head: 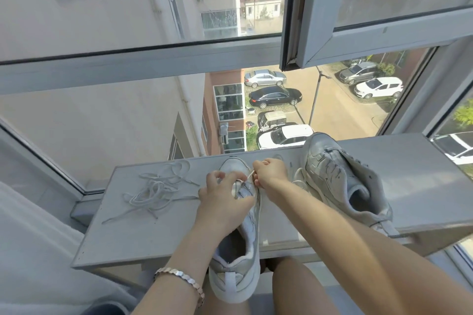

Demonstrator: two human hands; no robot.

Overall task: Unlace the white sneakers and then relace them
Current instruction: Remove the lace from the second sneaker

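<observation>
Head view: the fingers (259, 164) of the right hand (271, 172) pinch a thin, flat lace (248, 177) and hold it taut, slanting up out of the eyelet row. That angle looks meant to draw the strand cleanly through a hole. The left hand (225, 194) curls over the forefoot of the near sneaker (238, 258). Its fingers clasp the upper beside the eyelets, probably to steady the shoe against the pull. Whether the strand is going in or coming out cannot be told from this alone.

The near sneaker lies toe toward the window (128, 66), with its heel overhanging the near edge of the tabletop (143, 243) above the person's lap, which brings the eyelets within easy reach. Its upper is smooth, pale and slightly glossy, with a padded collar and a thick rounded sole.

To the right, apart from the hands, the far sneaker (340, 179) rests tilted, its tongue and opening spread wide and its soft lining showing. On the left, a loose lace (153, 193) lies in a limp tangle of flat woven loops, set clear of the work. The tabletop is a flat, matt grey slab. A bracelet (183, 280) of metal links circles the left wrist.
</observation>
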